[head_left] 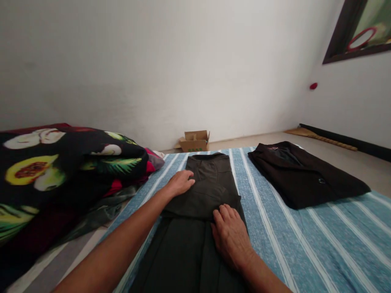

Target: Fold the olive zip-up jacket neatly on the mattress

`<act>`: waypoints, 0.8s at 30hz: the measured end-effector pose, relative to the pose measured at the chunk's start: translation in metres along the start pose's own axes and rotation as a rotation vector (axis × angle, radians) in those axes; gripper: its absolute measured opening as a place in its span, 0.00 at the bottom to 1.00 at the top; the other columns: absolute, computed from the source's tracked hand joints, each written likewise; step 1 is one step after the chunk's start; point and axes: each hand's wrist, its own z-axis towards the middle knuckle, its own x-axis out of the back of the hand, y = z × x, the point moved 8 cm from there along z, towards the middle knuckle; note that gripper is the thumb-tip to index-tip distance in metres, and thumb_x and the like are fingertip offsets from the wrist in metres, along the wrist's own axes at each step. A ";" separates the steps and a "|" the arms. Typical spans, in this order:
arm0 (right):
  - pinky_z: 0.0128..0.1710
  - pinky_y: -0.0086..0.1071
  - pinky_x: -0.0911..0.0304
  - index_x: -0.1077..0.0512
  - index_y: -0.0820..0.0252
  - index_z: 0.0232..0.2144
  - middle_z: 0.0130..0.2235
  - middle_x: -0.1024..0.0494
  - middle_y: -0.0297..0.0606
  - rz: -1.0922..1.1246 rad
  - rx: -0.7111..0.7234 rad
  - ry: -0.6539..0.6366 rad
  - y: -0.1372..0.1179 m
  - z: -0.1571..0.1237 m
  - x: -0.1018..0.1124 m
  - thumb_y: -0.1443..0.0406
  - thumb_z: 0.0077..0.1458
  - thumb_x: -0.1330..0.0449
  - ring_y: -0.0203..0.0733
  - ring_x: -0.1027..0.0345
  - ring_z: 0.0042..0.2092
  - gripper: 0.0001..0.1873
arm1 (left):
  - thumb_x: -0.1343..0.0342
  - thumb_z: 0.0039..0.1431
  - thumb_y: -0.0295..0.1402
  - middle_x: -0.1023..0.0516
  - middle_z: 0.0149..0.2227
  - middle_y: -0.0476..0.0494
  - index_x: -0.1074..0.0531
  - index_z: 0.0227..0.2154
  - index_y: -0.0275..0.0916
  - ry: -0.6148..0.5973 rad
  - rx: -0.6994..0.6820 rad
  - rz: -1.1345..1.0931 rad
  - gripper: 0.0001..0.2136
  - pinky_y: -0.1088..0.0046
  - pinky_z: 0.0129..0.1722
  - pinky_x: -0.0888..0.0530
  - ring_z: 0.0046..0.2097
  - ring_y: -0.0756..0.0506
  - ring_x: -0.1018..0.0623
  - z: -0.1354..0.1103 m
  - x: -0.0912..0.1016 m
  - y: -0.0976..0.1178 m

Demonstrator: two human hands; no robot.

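Observation:
A dark garment lies lengthwise on the blue striped sheet, its neckline at the far end and its long body reaching toward me. Its sides are folded inward. On its left edge, near the upper part, rests my left hand, with the fingers extended over the cloth. My right hand lies flat on the garment's right side, lower down, fingers slightly bent and no cloth gripped. To the right is a folded dark brown jacket with a button showing, apart from both hands.
A heap of fabric with a fruit-print cloth covers the left side. The striped sheet spreads under the clothes. Beyond the far edge stands an open cardboard box by the white wall. A woven straw-coloured item lies at right.

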 end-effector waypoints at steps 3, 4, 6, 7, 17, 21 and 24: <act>0.47 0.41 0.40 0.30 0.61 0.41 0.44 0.28 0.46 0.056 0.004 0.036 0.005 0.000 0.006 0.65 0.55 0.46 0.50 0.37 0.48 0.11 | 0.51 0.55 0.34 0.25 0.47 0.38 0.28 0.45 0.35 0.024 0.032 -0.023 0.16 0.71 0.48 0.33 0.49 0.42 0.26 -0.044 0.000 -0.010; 0.46 0.41 0.39 0.30 0.61 0.40 0.44 0.29 0.46 0.070 -0.013 0.052 0.010 0.002 0.009 0.62 0.56 0.46 0.50 0.37 0.47 0.11 | 0.51 0.55 0.34 0.25 0.47 0.39 0.28 0.44 0.35 0.032 0.039 -0.045 0.16 0.72 0.49 0.33 0.49 0.43 0.26 -0.056 0.000 -0.013; 0.45 0.40 0.40 0.29 0.62 0.40 0.44 0.29 0.47 0.062 -0.105 0.070 0.028 0.007 0.015 0.57 0.57 0.47 0.50 0.36 0.46 0.15 | 0.51 0.55 0.33 0.25 0.46 0.39 0.28 0.43 0.35 0.047 0.050 -0.096 0.14 0.72 0.48 0.32 0.49 0.43 0.26 -0.075 -0.001 -0.017; 0.44 0.40 0.40 0.30 0.62 0.41 0.43 0.28 0.48 0.045 -0.178 0.059 0.039 0.011 0.016 0.56 0.58 0.49 0.51 0.35 0.45 0.17 | 0.51 0.55 0.32 0.25 0.46 0.39 0.28 0.42 0.34 0.054 0.056 -0.122 0.14 0.72 0.49 0.33 0.49 0.43 0.26 -0.082 -0.001 -0.019; 0.45 0.37 0.43 0.29 0.64 0.47 0.46 0.27 0.49 0.232 -0.435 -0.352 0.077 0.049 -0.016 0.64 0.49 0.41 0.51 0.35 0.48 0.21 | 0.49 0.54 0.31 0.28 0.51 0.39 0.30 0.46 0.37 0.033 0.079 -0.210 0.15 0.71 0.54 0.37 0.54 0.44 0.31 -0.113 -0.019 -0.019; 0.38 0.32 0.42 0.24 0.62 0.34 0.35 0.23 0.42 0.310 -0.495 -0.372 0.088 0.060 -0.016 0.67 0.42 0.38 0.47 0.31 0.42 0.12 | 0.49 0.54 0.32 0.35 0.57 0.36 0.32 0.49 0.34 0.036 0.137 -0.216 0.19 0.71 0.58 0.41 0.59 0.43 0.36 -0.115 -0.026 -0.024; 0.30 0.30 0.43 0.25 0.63 0.23 0.24 0.26 0.36 0.398 -0.563 -0.392 0.095 0.063 -0.015 0.70 0.39 0.38 0.42 0.31 0.32 0.03 | 0.49 0.53 0.31 0.32 0.55 0.37 0.32 0.49 0.35 0.054 0.137 -0.237 0.19 0.70 0.57 0.40 0.58 0.43 0.34 -0.115 -0.026 -0.025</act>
